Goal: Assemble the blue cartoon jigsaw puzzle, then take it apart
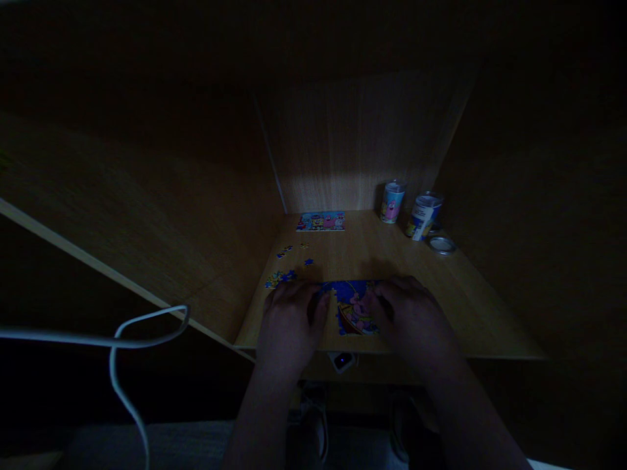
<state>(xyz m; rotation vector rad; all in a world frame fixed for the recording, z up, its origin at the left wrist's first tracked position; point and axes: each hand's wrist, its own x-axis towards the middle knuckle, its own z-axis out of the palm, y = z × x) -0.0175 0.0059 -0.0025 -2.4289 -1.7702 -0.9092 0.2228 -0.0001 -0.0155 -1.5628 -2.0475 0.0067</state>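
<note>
A partly assembled jigsaw puzzle (353,307), blue with pink figures, lies near the front edge of the wooden surface. My left hand (291,320) is at its upper left, thumb and fingers curled together on the edge; any single piece there is hidden. On the right side, my right hand (414,316) has its bent fingers and thumb closed on the puzzle, covering that border. A small heap of loose puzzle pieces (280,279) lies just beyond my left hand. Farther back are a few scattered pieces, including a blue puzzle piece (308,262).
A finished-looking picture puzzle (321,221) lies at the back left. Two printed cans (392,202) stand at the back right, a round lid (441,245) beside them. Wooden panels enclose the surface. A white cable (117,341) hangs at left; a small device (341,360) sits below the front edge.
</note>
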